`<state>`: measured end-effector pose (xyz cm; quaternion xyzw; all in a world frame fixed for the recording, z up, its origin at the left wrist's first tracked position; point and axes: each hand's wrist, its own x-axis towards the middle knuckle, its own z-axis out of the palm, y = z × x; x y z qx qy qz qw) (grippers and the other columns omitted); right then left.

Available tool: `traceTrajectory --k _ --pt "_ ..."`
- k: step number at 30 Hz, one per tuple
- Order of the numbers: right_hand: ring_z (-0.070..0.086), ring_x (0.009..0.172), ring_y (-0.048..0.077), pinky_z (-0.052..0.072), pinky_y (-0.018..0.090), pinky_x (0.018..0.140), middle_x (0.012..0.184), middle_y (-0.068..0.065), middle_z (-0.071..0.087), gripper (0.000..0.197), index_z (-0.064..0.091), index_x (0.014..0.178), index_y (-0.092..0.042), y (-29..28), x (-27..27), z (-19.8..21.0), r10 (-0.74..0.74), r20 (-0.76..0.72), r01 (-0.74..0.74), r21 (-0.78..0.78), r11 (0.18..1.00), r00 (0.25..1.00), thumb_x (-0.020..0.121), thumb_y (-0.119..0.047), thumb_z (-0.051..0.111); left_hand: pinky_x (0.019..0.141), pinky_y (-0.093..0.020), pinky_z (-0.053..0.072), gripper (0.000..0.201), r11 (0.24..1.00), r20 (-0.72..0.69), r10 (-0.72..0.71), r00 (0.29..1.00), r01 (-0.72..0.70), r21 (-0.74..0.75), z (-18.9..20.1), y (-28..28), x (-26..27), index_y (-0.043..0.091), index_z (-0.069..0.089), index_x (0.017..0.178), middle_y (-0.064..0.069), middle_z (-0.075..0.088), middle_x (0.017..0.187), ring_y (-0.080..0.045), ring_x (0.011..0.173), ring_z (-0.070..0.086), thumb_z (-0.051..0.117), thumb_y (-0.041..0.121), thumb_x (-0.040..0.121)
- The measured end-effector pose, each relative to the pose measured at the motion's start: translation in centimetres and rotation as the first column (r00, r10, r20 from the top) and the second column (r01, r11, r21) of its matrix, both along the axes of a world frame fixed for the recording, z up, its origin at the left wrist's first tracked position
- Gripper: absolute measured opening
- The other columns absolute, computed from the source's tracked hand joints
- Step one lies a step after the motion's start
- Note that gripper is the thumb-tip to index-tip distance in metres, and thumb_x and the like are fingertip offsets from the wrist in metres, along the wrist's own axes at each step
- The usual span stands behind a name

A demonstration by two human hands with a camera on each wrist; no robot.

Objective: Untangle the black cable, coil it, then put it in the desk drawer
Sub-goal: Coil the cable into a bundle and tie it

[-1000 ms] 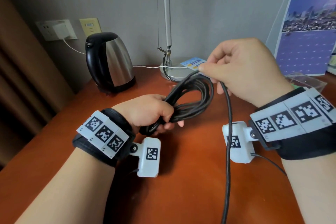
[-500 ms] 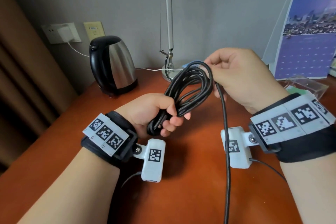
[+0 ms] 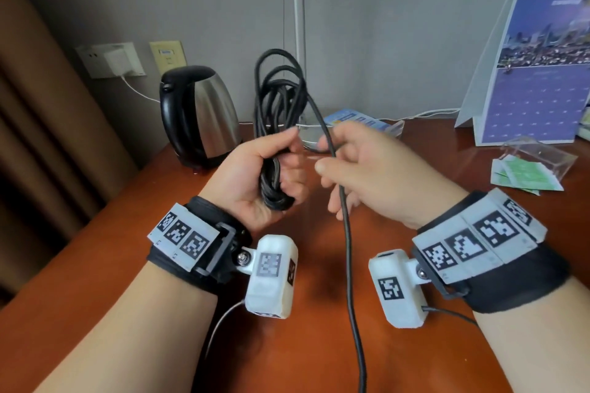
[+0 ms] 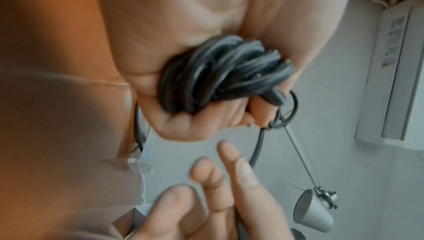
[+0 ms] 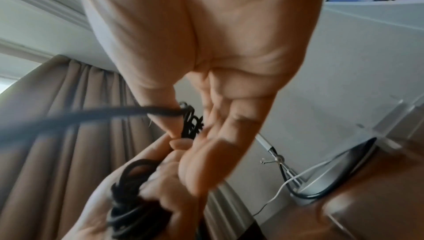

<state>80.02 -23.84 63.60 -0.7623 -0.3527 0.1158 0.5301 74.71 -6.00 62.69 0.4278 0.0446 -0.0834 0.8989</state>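
The black cable is gathered in a coil (image 3: 277, 99) that stands upright above the wooden desk (image 3: 121, 249). My left hand (image 3: 252, 169) grips the lower end of the coil (image 4: 224, 73), fingers curled round the bundle. One loose strand (image 3: 346, 233) leaves the top of the coil, runs down between the thumb and forefinger of my right hand (image 3: 367, 175), and hangs past the desk's front edge. In the right wrist view the right hand's (image 5: 218, 44) fingers are stretched out, and the strand (image 5: 91, 115) only lies across the thumb. No drawer is in view.
A steel kettle (image 3: 204, 115) stands at the back left, with a lamp pole (image 3: 298, 25) and its base (image 3: 311, 140) behind the coil. A desk calendar (image 3: 536, 73), a clear plastic box (image 3: 539, 159) and green packets (image 3: 517, 174) sit at the right.
My left hand has turned the coil from lying sideways to standing upright. My right hand has let go of the top loop, dropped lower beside the left hand and opened its fingers.
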Motion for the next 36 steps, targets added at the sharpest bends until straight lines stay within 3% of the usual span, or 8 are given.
traceTrajectory --k 3,5,9,13,17,21,29,36 --pt "0.069 0.054 0.032 0.055 0.035 0.047 0.071 0.019 0.067 0.016 0.055 0.105 0.002 0.4 -0.7 -0.3 0.133 -0.144 -0.148 -0.098 0.984 0.981 0.106 -0.013 0.048 0.054 -0.013 0.028 0.032 0.988 -0.038 0.117 0.992 -0.12 -0.101 0.4 -0.1 0.1 0.019 0.051 0.072 0.011 0.03 0.068 -0.004 0.05 0.033 0.056 0.036 0.099" --pt "0.069 0.054 0.035 0.054 0.038 0.049 0.066 0.018 0.068 0.018 0.054 0.103 0.003 0.5 -0.9 -0.3 0.135 -0.174 -0.16 -0.139 0.977 0.975 0.106 -0.013 0.045 0.055 -0.017 0.044 0.04 0.98 -0.059 0.177 0.983 -0.181 -0.082 0.4 -0.4 0.3 0.017 0.055 0.068 0.003 0.053 0.067 -0.009 0.057 0.051 0.054 0.038 0.102" --pt "0.063 0.044 0.031 0.048 0.03 0.036 0.059 0.016 0.065 0.021 0.055 0.101 0.002 0.4 -0.5 -0.3 0.044 -0.129 -0.072 -0.22 0.973 0.991 0.107 -0.015 0.043 0.071 -0.032 0.062 0.064 0.983 -0.043 0.183 0.982 -0.184 -0.006 0.3 -0.9 0.3 0.013 0.068 0.053 -0.012 0.074 0.095 -0.022 0.086 0.069 0.046 0.039 0.107" --pt "0.056 0.036 0.024 0.043 0.026 0.033 0.049 0.005 0.056 0.026 0.058 0.095 -0.003 0.7 -0.5 -0.6 0.027 -0.05 -0.04 -0.277 0.96 0.998 0.108 -0.019 0.042 0.064 -0.031 0.061 0.057 0.987 -0.004 0.145 0.989 -0.145 0.076 0.2 -1.2 0.2 0.013 0.067 0.059 -0.017 0.074 0.103 -0.026 0.086 0.072 0.045 0.035 0.106" --pt "0.051 0.031 0.017 0.037 0.024 0.034 0.049 0.002 0.052 0.029 0.059 0.089 -0.009 1.0 -0.3 -0.6 -0.013 0.058 0.03 -0.293 0.956 0.998 0.108 -0.021 0.04 0.059 -0.028 0.051 0.033 0.983 -0.029 0.103 0.994 -0.098 0.153 -0.1 -1.6 0.1 0.015 0.048 0.074 -0.007 0.055 0.072 -0.022 0.062 0.053 0.052 0.03 0.103" --pt "0.055 0.035 0.024 0.037 0.025 0.035 0.049 0.002 0.055 0.031 0.062 0.091 -0.011 1.2 0.1 -0.8 -0.08 0.096 0.102 -0.261 0.96 0.992 0.107 -0.026 0.041 0.066 -0.032 0.058 0.026 0.988 -0.017 0.054 0.998 -0.051 0.149 -0.6 -2.3 0.2 0.007 0.063 0.089 -0.01 0.049 0.069 -0.021 0.064 0.054 0.053 0.025 0.104" --pt "0.053 0.03 0.022 0.036 0.023 0.031 0.045 0.002 0.057 0.032 0.054 0.084 -0.015 1.1 -0.1 -0.5 -0.038 0.178 0.108 -0.404 0.908 0.983 0.108 -0.029 0.039 0.089 -0.048 0.058 0.017 0.991 -0.038 0.006 0.999 0.0 0.135 -1.3 -2.5 0.6 0.015 0.074 0.102 -0.004 0.058 0.083 -0.016 0.075 0.054 0.061 0.025 0.095" --pt "0.063 0.042 0.031 0.043 0.03 0.034 0.058 0.008 0.06 0.028 0.05 0.085 -0.008 1.5 -0.5 -0.4 0.01 0.213 0.087 -0.441 0.893 0.977 0.105 -0.027 0.043 0.072 -0.034 0.062 0.016 0.981 0.045 0.149 0.988 -0.153 0.115 -1.2 -3.0 0.8 0.006 0.071 0.094 -0.011 0.076 0.101 -0.022 0.08 0.071 0.057 0.013 0.099"
